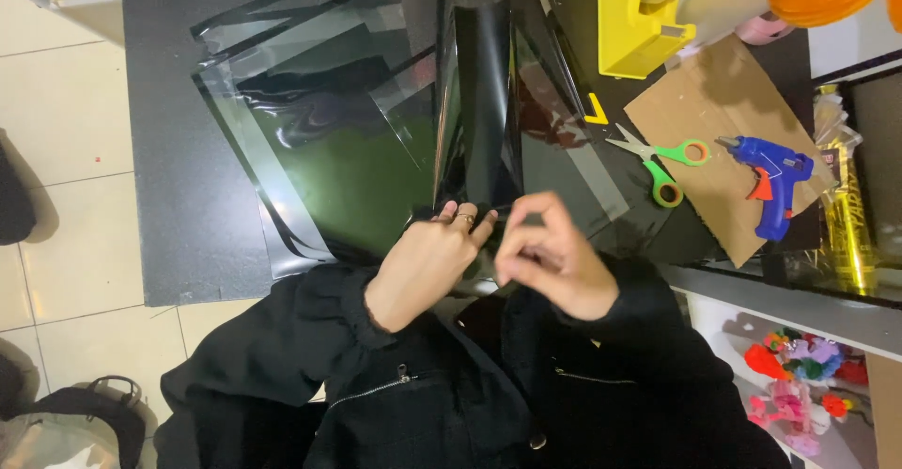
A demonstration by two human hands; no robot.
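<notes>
A dark glossy wrapping sheet [481,102], folded into a cone-like shape, stands up from the near edge of a black table [178,149]. My left hand [427,262], with a ring on one finger, pinches the sheet's lower end. My right hand [554,257] grips the same lower end from the right, fingers curled. Both wrists come out of black jacket sleeves. More clear and dark sheets [319,121] lie spread flat to the left of the folded one.
Green-handled scissors [662,164] and a blue glue gun [770,178] lie on a piece of cardboard [714,112] at right. A yellow tape dispenser [639,18] stands behind. Gold foil [850,215] sits at far right. A bag [66,422] rests on the floor.
</notes>
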